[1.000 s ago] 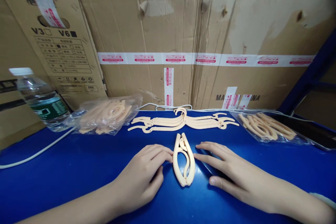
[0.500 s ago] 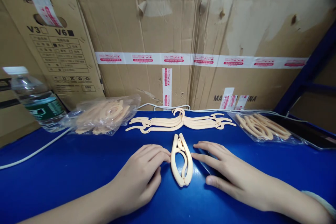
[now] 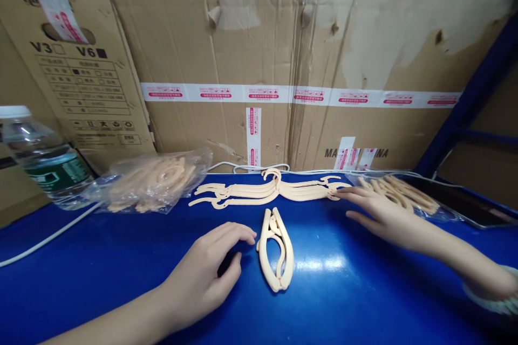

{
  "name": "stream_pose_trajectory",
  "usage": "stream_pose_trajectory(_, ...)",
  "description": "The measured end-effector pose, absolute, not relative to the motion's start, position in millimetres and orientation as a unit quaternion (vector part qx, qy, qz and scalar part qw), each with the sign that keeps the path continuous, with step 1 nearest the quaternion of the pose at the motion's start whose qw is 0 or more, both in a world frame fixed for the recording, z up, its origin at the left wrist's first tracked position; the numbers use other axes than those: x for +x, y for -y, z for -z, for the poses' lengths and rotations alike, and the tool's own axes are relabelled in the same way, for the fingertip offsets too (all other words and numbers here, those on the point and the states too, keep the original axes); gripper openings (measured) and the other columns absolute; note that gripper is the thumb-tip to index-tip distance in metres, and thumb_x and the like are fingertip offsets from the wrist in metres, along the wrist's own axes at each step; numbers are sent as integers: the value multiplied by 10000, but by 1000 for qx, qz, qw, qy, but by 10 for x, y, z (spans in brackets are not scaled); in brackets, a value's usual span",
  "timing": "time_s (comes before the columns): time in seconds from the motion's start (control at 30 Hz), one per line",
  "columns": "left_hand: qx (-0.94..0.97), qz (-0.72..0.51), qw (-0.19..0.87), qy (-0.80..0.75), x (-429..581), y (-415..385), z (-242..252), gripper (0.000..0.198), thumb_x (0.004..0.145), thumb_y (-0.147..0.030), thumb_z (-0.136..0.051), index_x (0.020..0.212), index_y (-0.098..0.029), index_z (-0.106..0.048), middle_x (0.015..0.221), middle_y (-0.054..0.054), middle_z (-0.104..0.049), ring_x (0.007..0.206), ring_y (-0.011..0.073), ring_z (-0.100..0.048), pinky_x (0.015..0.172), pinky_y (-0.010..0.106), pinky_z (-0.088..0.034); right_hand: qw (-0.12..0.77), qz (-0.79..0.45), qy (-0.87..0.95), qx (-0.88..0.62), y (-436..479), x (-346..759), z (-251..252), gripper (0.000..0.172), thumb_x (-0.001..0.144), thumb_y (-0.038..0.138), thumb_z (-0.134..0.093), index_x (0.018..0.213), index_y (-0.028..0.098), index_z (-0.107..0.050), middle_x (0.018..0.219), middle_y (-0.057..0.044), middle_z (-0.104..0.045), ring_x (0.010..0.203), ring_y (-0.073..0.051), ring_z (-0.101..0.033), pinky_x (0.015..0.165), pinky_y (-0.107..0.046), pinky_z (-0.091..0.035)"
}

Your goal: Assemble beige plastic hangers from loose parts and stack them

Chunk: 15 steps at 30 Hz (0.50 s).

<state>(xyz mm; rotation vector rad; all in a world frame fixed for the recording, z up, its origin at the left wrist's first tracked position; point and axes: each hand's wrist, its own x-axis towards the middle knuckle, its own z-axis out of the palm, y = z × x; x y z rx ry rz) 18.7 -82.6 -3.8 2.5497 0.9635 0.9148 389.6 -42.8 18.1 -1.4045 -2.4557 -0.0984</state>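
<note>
A folded cream plastic hanger [image 3: 265, 264] lies on the blue table between my arms, its hook tucked inside the two arms. My left hand [image 3: 216, 267] rests just left of it, fingers curved with a gap to the thumb, holding nothing. Behind it, several unfolded cream hangers [image 3: 254, 191] lie stacked with their hooks pointing to the back. My right hand [image 3: 374, 213] reaches over the right end of that stack, fingers stretched out; its fingertips are at the hanger ends, and whether they touch I cannot tell.
A clear bag of folded hangers [image 3: 157, 180] lies at the back left beside a water bottle [image 3: 52, 167]. Another bag of hangers [image 3: 418, 197] and a dark flat device [image 3: 473, 205] are at the right. A white cable [image 3: 52, 234] and cardboard boxes [image 3: 226, 135] line the back.
My right hand has moved from beside the folded hanger back and right to the end of the hanger stack. My left hand has drawn slightly away from the folded hanger.
</note>
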Motion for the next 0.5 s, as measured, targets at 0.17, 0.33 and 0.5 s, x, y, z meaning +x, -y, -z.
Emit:
stream_pose_trajectory(0.17, 878, -323, 131, -328, 187, 826, 37, 290, 859, -52, -429, 1053, -234, -545, 1113, 49, -672, 1027, 202, -645, 902, 346, -532, 160, 33, 854, -494, 380, 3920, -116, 436, 938, 294, -438, 1348, 181, -530, 1400, -151, -545, 1310, -310, -489, 1096, -540, -388)
stream_pose_trajectory(0.33, 882, -320, 130, -321, 187, 828, 41, 293, 866, -52, -417, 1058, -239, -535, 1122, 46, -664, 1043, 198, -638, 911, 341, -525, 164, 0, 862, -480, 397, 3788, -4, 499, 968, 268, -391, 1452, 148, -405, 1497, -164, -433, 1403, -298, -362, 1142, -549, -311)
stream_pose_trajectory(0.5, 881, -312, 130, -331, 191, 826, 22, 308, 854, -41, -419, 1059, -238, -538, 1118, 41, -667, 1037, 195, -642, 910, 342, -528, 157, 6, 870, -468, 377, 3774, 7, 440, 975, 270, -411, 1393, 159, -492, 1449, -148, -497, 1367, -275, -424, 1136, -510, -348)
